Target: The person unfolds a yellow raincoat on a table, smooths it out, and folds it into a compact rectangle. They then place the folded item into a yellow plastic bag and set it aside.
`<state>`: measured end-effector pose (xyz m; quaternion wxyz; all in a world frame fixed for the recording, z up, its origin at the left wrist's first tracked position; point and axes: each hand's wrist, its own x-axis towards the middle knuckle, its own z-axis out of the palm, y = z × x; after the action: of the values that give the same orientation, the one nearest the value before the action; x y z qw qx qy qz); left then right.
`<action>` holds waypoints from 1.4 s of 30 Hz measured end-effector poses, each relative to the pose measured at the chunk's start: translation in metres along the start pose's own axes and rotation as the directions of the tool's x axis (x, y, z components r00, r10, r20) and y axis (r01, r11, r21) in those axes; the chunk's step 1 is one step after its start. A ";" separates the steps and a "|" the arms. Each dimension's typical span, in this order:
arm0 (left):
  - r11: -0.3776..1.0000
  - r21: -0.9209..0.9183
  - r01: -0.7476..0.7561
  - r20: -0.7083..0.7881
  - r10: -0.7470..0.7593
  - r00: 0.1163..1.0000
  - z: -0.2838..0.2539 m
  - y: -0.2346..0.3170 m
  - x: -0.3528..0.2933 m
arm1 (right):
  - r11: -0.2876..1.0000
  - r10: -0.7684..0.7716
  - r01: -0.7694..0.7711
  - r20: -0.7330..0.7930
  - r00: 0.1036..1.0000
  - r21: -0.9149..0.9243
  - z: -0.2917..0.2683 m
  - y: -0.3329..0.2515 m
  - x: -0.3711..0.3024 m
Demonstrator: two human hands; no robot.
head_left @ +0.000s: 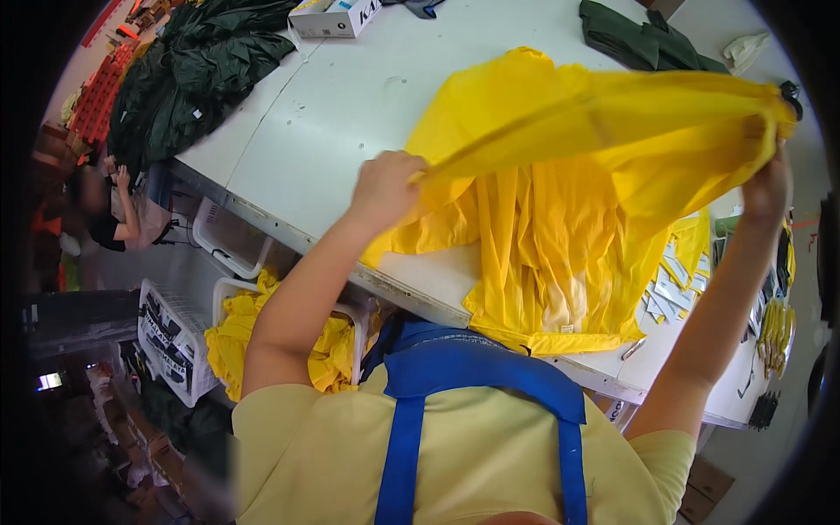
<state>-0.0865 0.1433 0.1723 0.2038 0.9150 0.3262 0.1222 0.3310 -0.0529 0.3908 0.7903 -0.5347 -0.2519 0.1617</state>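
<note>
A bright yellow garment [542,254], thin and creased, lies spread over the white table [328,114] and hangs over its front edge toward me. My left hand [387,188] is closed on one end of a lifted strip of the cloth, left of centre. At the far right my right hand [768,184] grips the other end, its fingers partly behind the fabric. Between the two hands the raised edge is stretched and smeared by motion. Which part of the garment this edge is, I cannot tell.
Dark green garments [206,66] are heaped at the back left, beside a white box [334,17]. More green cloth [643,39] lies at the back right. White labels [672,284] and a small tool [633,348] sit right of the garment. Below left stand baskets [175,346]; another person [131,210] is beyond.
</note>
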 end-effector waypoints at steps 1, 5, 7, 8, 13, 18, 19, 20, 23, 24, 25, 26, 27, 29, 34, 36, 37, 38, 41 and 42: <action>0.998 0.015 0.058 -0.096 -0.057 0.994 0.011 -0.024 -0.009 | 1.000 0.004 -0.005 0.034 0.999 0.012 0.004 -0.015 0.009; 0.881 -0.152 0.447 0.278 -0.396 0.875 0.044 -0.082 -0.014 | 0.991 -0.101 0.109 0.096 0.990 -0.079 -0.001 -0.038 0.046; 0.752 -0.426 0.503 0.442 -0.312 0.841 0.054 -0.084 -0.007 | 0.973 -0.134 0.148 0.090 0.987 -0.175 -0.005 -0.026 0.070; 0.663 -0.580 0.473 0.428 -0.246 0.870 0.056 -0.068 -0.002 | 0.957 -0.147 0.162 0.077 0.986 -0.242 -0.011 -0.018 0.082; 0.756 -0.623 0.201 0.058 -0.211 0.976 0.133 -0.001 -0.013 | 0.727 -0.266 0.229 0.042 0.963 -0.648 -0.008 0.088 0.103; 0.514 -0.649 0.561 0.280 -0.525 0.804 0.156 0.016 -0.010 | 0.348 -0.093 0.540 0.545 0.833 -0.766 0.013 0.240 -0.114; 0.466 -0.733 0.495 0.258 -0.484 0.836 0.159 0.018 -0.009 | 0.513 0.070 0.332 0.424 0.903 -0.792 -0.003 0.256 -0.147; 0.407 -0.806 0.430 0.231 -0.453 0.861 0.161 0.016 -0.009 | 0.572 0.205 0.129 0.294 0.934 -0.810 -0.012 0.263 -0.176; -0.019 -0.946 0.325 0.309 -0.369 0.877 0.133 0.023 -0.011 | 0.690 0.687 -0.565 0.165 0.708 -0.451 -0.013 0.266 -0.231; -0.177 -0.926 0.333 0.374 -0.318 0.871 0.114 0.026 -0.011 | 0.680 0.719 -0.636 0.161 0.676 -0.365 -0.009 0.265 -0.244; -0.330 -0.882 0.337 0.428 -0.260 0.865 0.097 0.029 -0.013 | 0.661 0.747 -0.698 0.163 0.644 -0.274 -0.004 0.264 -0.256; -0.412 -0.845 0.340 0.454 -0.219 0.863 0.080 0.030 -0.018 | 0.704 0.705 -0.634 0.205 0.679 -0.322 0.000 0.261 -0.268; -0.488 -0.806 0.336 0.468 -0.176 0.866 0.065 0.029 -0.018 | 0.747 0.654 -0.555 0.255 0.712 -0.366 0.005 0.259 -0.275; -0.612 -0.720 0.327 0.488 -0.111 0.866 0.052 0.027 -0.021 | 0.790 0.555 -0.343 0.355 0.752 -0.509 0.015 0.263 -0.287; -0.784 -0.551 0.287 0.283 0.148 0.948 0.048 0.023 -0.032 | 0.659 0.710 -0.719 0.499 0.497 -0.221 0.045 0.283 -0.293; -0.802 -0.551 0.231 0.180 0.156 0.971 0.039 0.035 -0.034 | 0.311 0.704 -0.938 0.627 0.335 0.152 0.053 0.286 -0.291; -0.812 -0.548 0.202 0.127 0.158 0.979 0.036 0.040 -0.035 | 0.171 0.662 -0.966 0.703 0.260 0.196 0.058 0.284 -0.290; -0.821 -0.545 0.170 0.087 0.147 0.985 0.036 0.043 -0.036 | 0.023 0.603 -0.975 0.775 0.190 0.221 0.067 0.277 -0.289; -0.847 -0.522 0.098 0.001 0.115 0.993 0.034 0.041 -0.037 | -0.109 0.579 -0.946 0.793 0.190 0.306 0.080 0.269 -0.302; -0.856 -0.509 0.090 -0.003 0.106 0.994 0.031 0.035 -0.037 | -0.036 0.621 -0.948 0.750 0.227 0.316 0.082 0.261 -0.302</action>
<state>-0.0847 0.0855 0.1566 0.9497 0.0561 -0.0562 0.3030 0.0396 -0.0503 0.1056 0.6016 -0.1462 0.0578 0.7832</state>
